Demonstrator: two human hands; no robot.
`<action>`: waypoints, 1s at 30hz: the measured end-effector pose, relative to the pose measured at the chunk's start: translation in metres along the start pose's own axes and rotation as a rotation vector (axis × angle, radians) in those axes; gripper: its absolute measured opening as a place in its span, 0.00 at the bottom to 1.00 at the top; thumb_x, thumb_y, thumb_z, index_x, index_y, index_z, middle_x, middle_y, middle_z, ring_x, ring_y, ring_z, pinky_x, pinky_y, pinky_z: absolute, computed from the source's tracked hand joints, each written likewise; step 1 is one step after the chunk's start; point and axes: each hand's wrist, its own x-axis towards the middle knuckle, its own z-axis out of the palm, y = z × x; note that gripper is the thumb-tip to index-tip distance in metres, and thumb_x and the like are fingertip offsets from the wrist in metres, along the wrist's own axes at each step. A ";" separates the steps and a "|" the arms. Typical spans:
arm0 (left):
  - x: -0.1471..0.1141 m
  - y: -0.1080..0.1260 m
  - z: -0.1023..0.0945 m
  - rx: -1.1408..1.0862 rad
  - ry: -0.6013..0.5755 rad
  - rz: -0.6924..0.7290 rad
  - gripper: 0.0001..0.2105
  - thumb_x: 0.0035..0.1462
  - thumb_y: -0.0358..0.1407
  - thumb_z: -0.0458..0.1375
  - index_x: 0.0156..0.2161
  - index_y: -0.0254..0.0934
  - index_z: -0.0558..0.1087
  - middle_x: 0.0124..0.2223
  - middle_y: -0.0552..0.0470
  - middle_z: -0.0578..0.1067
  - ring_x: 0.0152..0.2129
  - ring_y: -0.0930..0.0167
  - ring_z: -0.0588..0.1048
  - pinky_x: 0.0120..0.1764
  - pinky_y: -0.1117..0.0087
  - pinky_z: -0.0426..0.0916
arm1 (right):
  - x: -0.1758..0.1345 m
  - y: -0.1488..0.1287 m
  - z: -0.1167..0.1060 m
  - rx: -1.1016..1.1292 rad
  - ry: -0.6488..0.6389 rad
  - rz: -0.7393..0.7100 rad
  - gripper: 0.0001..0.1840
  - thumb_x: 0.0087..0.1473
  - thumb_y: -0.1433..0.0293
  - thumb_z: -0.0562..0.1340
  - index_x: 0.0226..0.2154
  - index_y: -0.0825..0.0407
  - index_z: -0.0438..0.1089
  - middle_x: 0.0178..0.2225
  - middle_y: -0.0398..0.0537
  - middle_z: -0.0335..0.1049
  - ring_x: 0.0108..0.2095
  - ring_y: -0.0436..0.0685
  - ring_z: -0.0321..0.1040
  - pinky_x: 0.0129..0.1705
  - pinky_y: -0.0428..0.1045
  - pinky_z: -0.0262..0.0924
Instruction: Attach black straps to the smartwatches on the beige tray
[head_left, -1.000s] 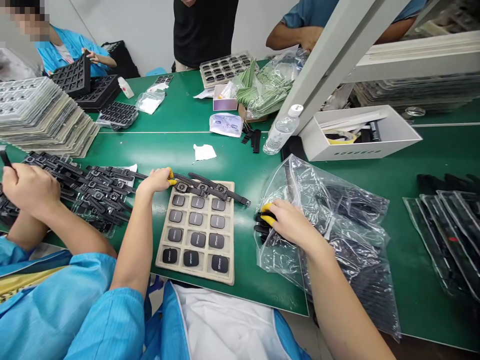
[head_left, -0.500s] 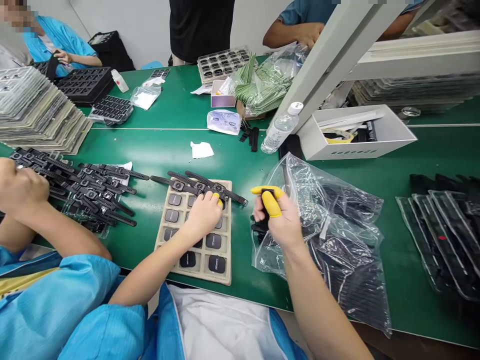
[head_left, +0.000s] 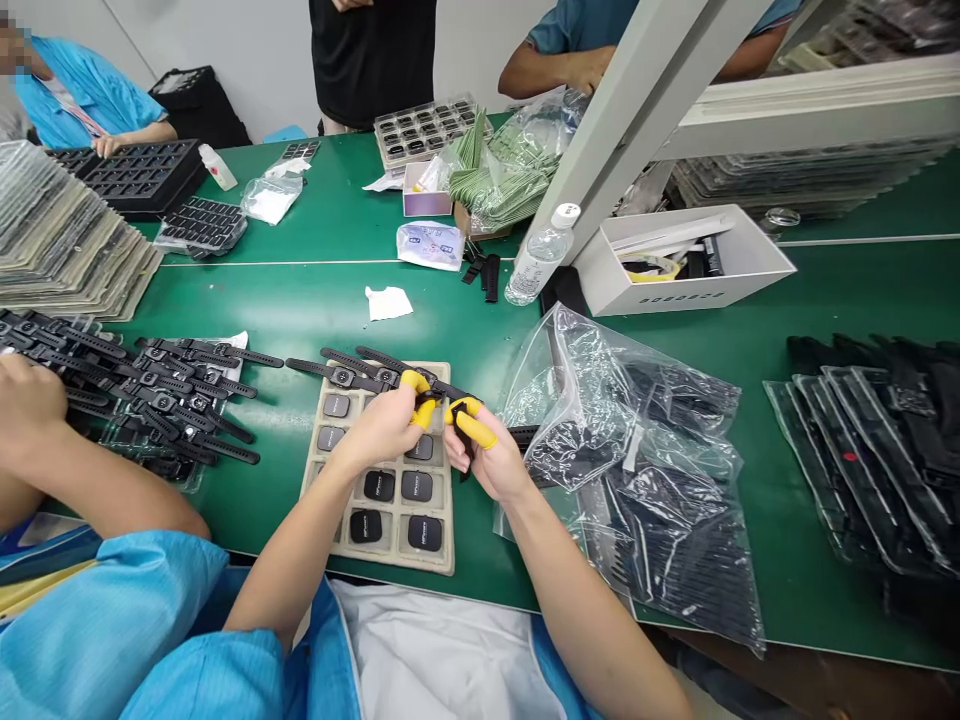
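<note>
Frame centre, over beige tray [head_left: 396, 540]: black watch strap [head_left: 460, 412] pinched in right hand's [head_left: 486, 455] grip. Left hand [head_left: 384, 425] seen just beside; whether its grip is closed cannot be told.

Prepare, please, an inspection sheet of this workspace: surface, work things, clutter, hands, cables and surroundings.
Surface: green table, pale line across.
Work things: beige tray with dark square pieces; watches over its far edge; clear bag with dark contents to the right.
Clutter: bottle, paper scrap, packet, white box of mixed items.
Hands: right hand pinches a black strip; left hand beside it, over the tray, grip unclear; both wear yellow finger covers.
Cables: nothing seen that is plainly a cable.
Surroundings: stack of pale trays, co-worker's hand near piled watches, pale post.
</note>
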 end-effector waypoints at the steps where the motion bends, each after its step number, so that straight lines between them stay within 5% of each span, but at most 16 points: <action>1: 0.001 -0.004 0.005 -0.126 0.025 0.047 0.14 0.65 0.28 0.52 0.54 0.35 0.67 0.44 0.44 0.80 0.41 0.63 0.80 0.43 0.64 0.75 | 0.000 0.001 0.000 0.006 -0.019 0.018 0.20 0.58 0.52 0.70 0.38 0.48 0.66 0.20 0.34 0.62 0.17 0.46 0.51 0.19 0.44 0.47; 5: 0.005 -0.016 0.026 -0.358 0.106 0.353 0.28 0.58 0.22 0.49 0.63 0.37 0.64 0.58 0.41 0.76 0.53 0.63 0.77 0.55 0.60 0.74 | 0.000 0.004 -0.002 -0.014 -0.072 0.085 0.19 0.56 0.54 0.70 0.36 0.50 0.66 0.19 0.35 0.64 0.16 0.46 0.51 0.18 0.44 0.45; 9: 0.005 -0.021 0.032 -0.359 0.182 0.527 0.30 0.60 0.21 0.47 0.66 0.39 0.66 0.62 0.40 0.73 0.60 0.61 0.73 0.62 0.55 0.71 | 0.000 0.003 -0.004 -0.008 -0.056 0.120 0.18 0.56 0.56 0.69 0.36 0.49 0.66 0.17 0.34 0.62 0.14 0.45 0.46 0.17 0.44 0.42; 16: 0.005 -0.018 0.031 -0.345 0.252 0.534 0.24 0.69 0.26 0.47 0.68 0.39 0.65 0.60 0.39 0.73 0.60 0.61 0.72 0.61 0.55 0.71 | 0.001 -0.003 -0.004 0.074 -0.017 0.132 0.18 0.54 0.57 0.71 0.34 0.49 0.66 0.15 0.33 0.59 0.14 0.45 0.45 0.16 0.43 0.40; 27: -0.001 -0.015 0.025 -0.033 0.129 0.404 0.19 0.67 0.34 0.51 0.60 0.33 0.71 0.52 0.37 0.73 0.52 0.56 0.72 0.55 0.50 0.74 | 0.003 -0.005 -0.003 -0.005 0.096 0.244 0.23 0.51 0.54 0.73 0.30 0.49 0.62 0.15 0.30 0.54 0.14 0.43 0.40 0.16 0.41 0.35; 30: -0.001 -0.018 0.024 -0.109 0.117 0.420 0.18 0.70 0.33 0.48 0.60 0.33 0.70 0.52 0.38 0.74 0.52 0.58 0.74 0.56 0.53 0.75 | 0.002 -0.005 -0.002 -0.038 0.085 0.235 0.23 0.51 0.53 0.73 0.30 0.49 0.63 0.14 0.30 0.54 0.14 0.43 0.40 0.16 0.41 0.36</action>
